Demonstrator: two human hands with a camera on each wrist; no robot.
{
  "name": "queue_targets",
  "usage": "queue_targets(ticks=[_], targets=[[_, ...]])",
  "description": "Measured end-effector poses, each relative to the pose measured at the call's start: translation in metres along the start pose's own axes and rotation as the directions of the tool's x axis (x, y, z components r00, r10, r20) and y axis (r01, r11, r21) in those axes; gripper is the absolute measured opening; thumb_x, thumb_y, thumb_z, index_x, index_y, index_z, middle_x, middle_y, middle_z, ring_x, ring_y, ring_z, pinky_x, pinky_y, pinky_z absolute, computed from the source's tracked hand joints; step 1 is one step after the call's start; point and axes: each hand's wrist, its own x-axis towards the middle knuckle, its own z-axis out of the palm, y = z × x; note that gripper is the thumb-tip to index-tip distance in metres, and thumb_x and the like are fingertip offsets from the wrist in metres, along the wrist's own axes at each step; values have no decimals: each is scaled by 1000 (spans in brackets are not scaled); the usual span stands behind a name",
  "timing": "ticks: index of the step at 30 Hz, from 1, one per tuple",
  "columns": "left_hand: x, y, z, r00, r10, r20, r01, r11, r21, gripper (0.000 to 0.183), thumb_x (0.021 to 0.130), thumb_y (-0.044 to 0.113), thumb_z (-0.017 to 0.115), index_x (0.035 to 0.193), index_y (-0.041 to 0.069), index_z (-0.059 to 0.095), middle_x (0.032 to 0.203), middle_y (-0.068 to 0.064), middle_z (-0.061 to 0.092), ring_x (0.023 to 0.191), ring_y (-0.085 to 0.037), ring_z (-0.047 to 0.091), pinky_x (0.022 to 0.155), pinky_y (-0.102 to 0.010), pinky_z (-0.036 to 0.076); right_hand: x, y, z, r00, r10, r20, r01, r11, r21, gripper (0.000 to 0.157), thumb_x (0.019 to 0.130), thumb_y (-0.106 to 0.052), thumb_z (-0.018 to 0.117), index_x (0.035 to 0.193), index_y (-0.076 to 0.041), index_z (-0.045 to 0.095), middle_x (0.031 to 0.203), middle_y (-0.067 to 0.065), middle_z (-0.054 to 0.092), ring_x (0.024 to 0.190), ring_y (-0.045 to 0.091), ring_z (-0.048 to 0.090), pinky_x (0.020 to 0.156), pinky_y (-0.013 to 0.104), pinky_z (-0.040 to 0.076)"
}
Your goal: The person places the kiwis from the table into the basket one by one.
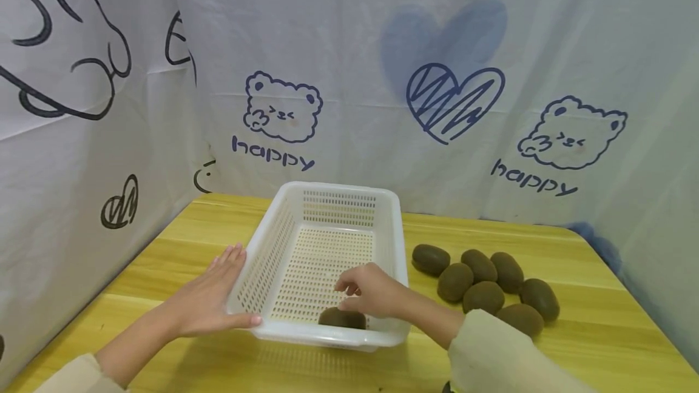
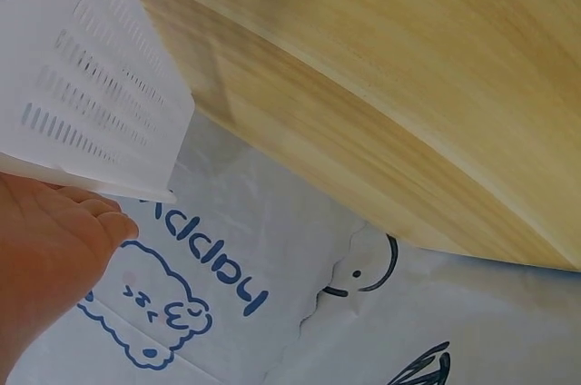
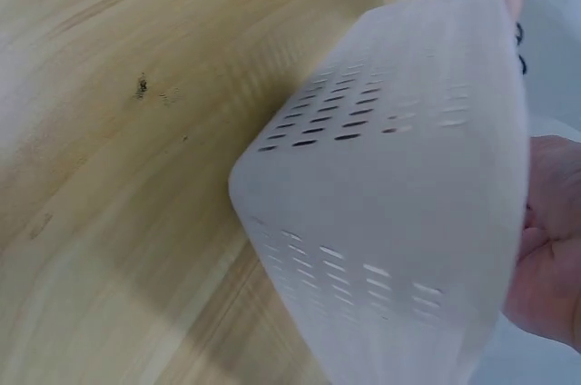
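A white slotted plastic basket [image 1: 338, 335] stands on the table. My left hand [image 1: 210, 296] rests along its left rim near the front corner, fingers extended and thumb at the front edge. In the left wrist view that hand [image 2: 54, 249] lies against the rim of the basket [image 2: 100, 94]. Inside, by the front wall, lies one brown kiwi [image 1: 342, 318]. My right hand [image 1: 377, 293] reaches over the right rim, fingers loosely bent just above this kiwi and holding nothing. The right wrist view has the hand [image 3: 554, 231] partly behind the basket wall [image 3: 390, 185].
Several more kiwis [image 1: 483, 297] lie grouped on the wood-patterned table [image 1: 595, 308] to the right of the basket, near my right forearm. A printed cloth [image 1: 355, 77] hangs behind the table and along its left side. A small dark object [image 1: 446, 387] shows at the bottom edge.
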Motion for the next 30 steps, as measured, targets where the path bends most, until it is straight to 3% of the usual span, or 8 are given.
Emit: queue_targets(ticks=[7, 12, 19, 30], targets=[[0, 0, 1, 1000, 5, -9, -5, 1000, 12, 114, 71, 63, 63, 143, -12, 17, 151, -29, 11, 140, -45, 12, 111, -58, 21, -14, -1, -9, 984, -55, -167, 57, 998, 5, 25, 85, -10, 65, 105, 3, 65, 105, 15, 69, 97, 29, 65, 82, 32, 56], [0, 0, 2, 1000, 3, -13, -3, 1000, 7, 113, 71, 63, 63, 143, -12, 17, 151, -29, 11, 140, -45, 12, 111, -58, 21, -28, 2, -9, 958, -31, -286, 47, 998, 47, 27, 86, -11, 64, 109, 2, 65, 110, 15, 68, 104, 30, 63, 87, 36, 55], [1, 0, 3, 1000, -4, -10, 4, 1000, 3, 114, 71, 63, 63, 143, -11, 16, 152, -28, 10, 140, -44, 11, 111, -57, 20, -46, 9, -12, 889, -16, -458, 36, 999, 36, 28, 83, -11, 67, 109, 0, 66, 110, 13, 68, 103, 29, 64, 86, 40, 54], [1, -1, 4, 1000, 7, -18, -7, 1000, 9, 113, 72, 62, 64, 143, -12, 16, 151, -29, 11, 140, -45, 13, 111, -58, 21, -70, 33, -9, 768, 24, -640, -35, 999, -4, 33, 76, -6, 74, 107, 1, 67, 107, 15, 69, 97, 29, 65, 81, 39, 56]])
